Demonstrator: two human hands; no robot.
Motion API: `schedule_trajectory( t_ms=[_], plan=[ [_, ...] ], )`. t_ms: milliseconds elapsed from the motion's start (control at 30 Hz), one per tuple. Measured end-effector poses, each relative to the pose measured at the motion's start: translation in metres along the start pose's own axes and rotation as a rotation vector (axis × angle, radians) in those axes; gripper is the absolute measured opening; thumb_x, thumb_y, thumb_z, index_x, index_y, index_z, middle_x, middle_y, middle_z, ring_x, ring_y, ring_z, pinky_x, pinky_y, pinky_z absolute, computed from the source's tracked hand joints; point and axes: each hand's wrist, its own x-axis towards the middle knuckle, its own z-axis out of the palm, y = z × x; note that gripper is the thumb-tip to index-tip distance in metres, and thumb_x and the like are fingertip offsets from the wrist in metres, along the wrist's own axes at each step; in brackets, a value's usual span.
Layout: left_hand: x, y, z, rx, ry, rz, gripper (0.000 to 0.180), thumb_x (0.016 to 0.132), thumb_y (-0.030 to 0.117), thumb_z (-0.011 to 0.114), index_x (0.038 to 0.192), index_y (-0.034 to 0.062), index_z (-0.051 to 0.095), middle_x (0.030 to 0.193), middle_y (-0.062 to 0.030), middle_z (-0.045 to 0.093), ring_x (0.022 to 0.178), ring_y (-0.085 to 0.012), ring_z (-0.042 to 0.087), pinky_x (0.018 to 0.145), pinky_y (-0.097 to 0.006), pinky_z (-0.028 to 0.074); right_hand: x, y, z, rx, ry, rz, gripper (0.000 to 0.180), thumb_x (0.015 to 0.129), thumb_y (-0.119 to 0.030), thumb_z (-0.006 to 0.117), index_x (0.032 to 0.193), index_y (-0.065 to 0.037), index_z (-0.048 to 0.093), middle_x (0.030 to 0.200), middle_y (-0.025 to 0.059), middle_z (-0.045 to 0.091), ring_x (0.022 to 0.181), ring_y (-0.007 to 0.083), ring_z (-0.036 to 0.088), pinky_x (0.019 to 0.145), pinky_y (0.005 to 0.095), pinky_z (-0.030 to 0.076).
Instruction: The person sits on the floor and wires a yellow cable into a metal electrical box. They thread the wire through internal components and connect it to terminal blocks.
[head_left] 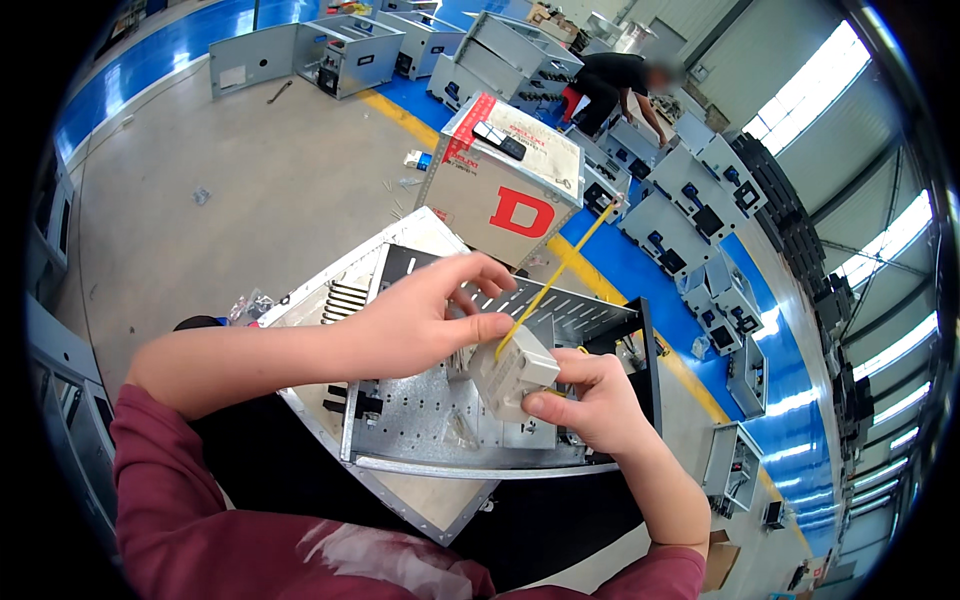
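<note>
My right hand [598, 402] is closed on the right side of a boxy off-white electrical component [512, 372], thumb in front and fingers behind. A long, thin yellow wire [560, 272] sticks up from the component and slants toward the upper right. My left hand [435, 312] is beside it, fingers bent and apart, with the thumb tip close against the wire. Whether the thumb touches it I cannot tell. Below both hands lies an open metal enclosure [400, 425] with a perforated base plate and a slotted dark side wall. A small clear plastic bag [460, 430] rests inside it.
A large carton [480, 205] stands just beyond the enclosure, a dark phone-like device [499, 140] on top. Grey metal cabinets [365, 58] line the back and right. Another person [605, 85] bends over work at the far right. A wrench [280, 91] lies on the floor.
</note>
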Motion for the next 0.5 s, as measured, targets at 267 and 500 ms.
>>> schedule_trajectory(
  t_ms=[267, 500],
  plan=[
    [-0.038, -0.003, 0.018, -0.837, -0.296, -0.190, 0.063, 0.129, 0.059, 0.039, 0.171, 0.0138, 0.051, 0.165, -0.0097, 0.059, 0.152, -0.0268, 0.059, 0.125, -0.055, 0.050, 0.011, -0.017, 0.014, -0.004, -0.070, -0.085, 0.031, 0.097, -0.025, 0.098, 0.117, -0.004, 0.089, 0.100, 0.0047, 0.081, 0.101, 0.0213, 0.074, 0.105, 0.0402, 0.054],
    [-0.045, -0.015, 0.017, -1.003, -0.317, -0.164, 0.068, 0.122, 0.062, 0.059, 0.167, 0.0125, 0.049, 0.160, -0.0113, 0.062, 0.151, -0.0283, 0.064, 0.124, -0.051, 0.053, 0.011, -0.038, 0.007, -0.214, -0.192, -0.189, 0.028, 0.095, -0.030, 0.099, 0.113, -0.011, 0.090, 0.097, -0.0013, 0.080, 0.097, 0.0166, 0.073, 0.115, 0.0396, 0.044]
  ],
)
